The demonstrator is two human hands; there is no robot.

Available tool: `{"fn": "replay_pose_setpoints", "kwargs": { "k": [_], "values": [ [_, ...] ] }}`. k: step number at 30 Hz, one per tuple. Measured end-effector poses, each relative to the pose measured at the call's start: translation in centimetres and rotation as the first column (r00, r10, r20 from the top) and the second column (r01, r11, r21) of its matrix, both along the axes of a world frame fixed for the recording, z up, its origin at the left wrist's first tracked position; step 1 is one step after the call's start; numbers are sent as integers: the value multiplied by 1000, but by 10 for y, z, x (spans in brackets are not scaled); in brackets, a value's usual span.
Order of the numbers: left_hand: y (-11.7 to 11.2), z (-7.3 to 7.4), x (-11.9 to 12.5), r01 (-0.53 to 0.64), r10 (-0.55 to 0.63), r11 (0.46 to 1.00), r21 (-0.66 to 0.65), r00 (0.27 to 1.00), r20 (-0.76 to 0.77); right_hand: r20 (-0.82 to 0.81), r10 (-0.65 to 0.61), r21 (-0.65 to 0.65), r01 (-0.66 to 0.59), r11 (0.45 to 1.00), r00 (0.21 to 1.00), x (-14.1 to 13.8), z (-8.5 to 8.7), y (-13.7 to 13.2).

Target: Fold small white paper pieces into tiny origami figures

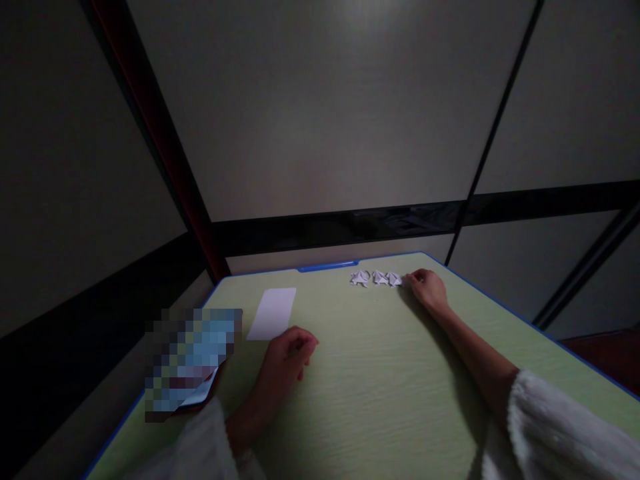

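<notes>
Over the front left of the table, my left hand is loosely curled, thumb and forefinger together, with nothing visible in it. Just beyond it lies a stack or sheet of blank white paper. My right hand reaches to the far right of the tabletop, fingertips pinched on a small white folded paper figure, mostly hidden by the fingers. Left of that hand, more folded paper figures stand in a row: one beside it, another close by, and one set slightly apart.
The pale green table has a blue edge and a blue handle at the back. A tablet-like device with a blurred screen lies at the left edge. Cabinet panels rise behind the table.
</notes>
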State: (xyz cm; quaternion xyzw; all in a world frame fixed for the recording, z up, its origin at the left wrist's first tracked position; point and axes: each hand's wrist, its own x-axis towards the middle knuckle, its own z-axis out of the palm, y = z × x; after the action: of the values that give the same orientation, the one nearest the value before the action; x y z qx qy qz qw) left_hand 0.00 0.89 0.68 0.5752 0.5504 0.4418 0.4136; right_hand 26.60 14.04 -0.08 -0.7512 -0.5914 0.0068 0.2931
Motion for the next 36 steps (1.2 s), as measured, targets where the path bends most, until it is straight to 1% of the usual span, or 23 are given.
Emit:
{"fn": "replay_pose_setpoints", "kwargs": {
  "k": [2,4,6,7,9,10,12,14,15,17,18,19,20,21,22,23,24,25,28,31,33,36],
  "values": [
    [-1,0,0,3,-3,1000,3,1000,-7,24,12,48,-13,999,1000,-3,4,-5],
    [-2,0,0,7,-7,1000,8,1000,-21,62,51,88,-56,995,997,-9,10,-13],
    [-3,0,1,17,-16,1000,19,999,-43,109,118,111,-130,985,987,-20,17,-24],
    [-4,0,1,22,-20,999,37,998,-64,149,170,118,-188,975,974,-26,20,-29],
    [-5,1,1,30,-13,993,113,990,-143,308,317,128,-369,921,897,-42,26,-42],
    [-5,2,1,30,3,986,166,980,-197,341,370,125,-432,893,864,-51,27,-48],
    [-6,5,-2,31,59,962,273,947,-316,343,479,91,-536,839,808,-67,28,-60],
    [-5,7,-7,38,116,938,344,902,-416,267,588,60,-623,780,763,-82,25,-70],
    [-5,8,-11,40,144,929,368,877,-458,177,633,68,-651,756,753,-89,23,-74],
    [-1,6,-20,29,205,910,413,836,-510,-114,709,134,-696,706,696,-102,18,-81],
    [1,3,-25,13,244,901,435,812,-530,-288,725,184,-706,683,626,-107,17,-83],
    [4,-1,-30,-4,276,897,441,786,-554,-465,710,225,-705,673,529,-113,16,-86],
    [6,-5,-35,-2,292,895,445,758,-584,-640,650,250,-689,681,410,-118,16,-88],
    [9,-10,-39,11,284,904,427,731,-621,-789,549,248,-673,697,278,-123,17,-90],
    [11,-15,-43,-7,296,913,408,700,-650,-885,438,233,-665,710,158,-127,18,-93],
    [13,-19,-46,-26,289,930,367,667,-686,-941,335,217,-657,722,57,-131,19,-95],
    [15,-22,-48,-35,272,944,327,641,-718,-965,260,209,-653,728,-19,-133,20,-97],
    [15,-25,-49,-29,251,954,298,618,-745,-977,201,201,-652,731,-75,-135,21,-100],
    [15,-24,-48,-2,195,972,233,554,-809,-977,87,197,-666,720,-195,-137,21,-104],
    [12,-19,-43,49,162,975,217,514,-842,-962,9,198,-680,706,-272,-137,19,-105],
    [9,-16,-39,83,149,971,222,514,-845,-952,-37,193,-688,700,-304,-137,18,-105],
    [6,-14,-34,129,144,959,253,548,-824,-930,-97,196,-702,684,-353,-138,17,-105]
  ]
}}
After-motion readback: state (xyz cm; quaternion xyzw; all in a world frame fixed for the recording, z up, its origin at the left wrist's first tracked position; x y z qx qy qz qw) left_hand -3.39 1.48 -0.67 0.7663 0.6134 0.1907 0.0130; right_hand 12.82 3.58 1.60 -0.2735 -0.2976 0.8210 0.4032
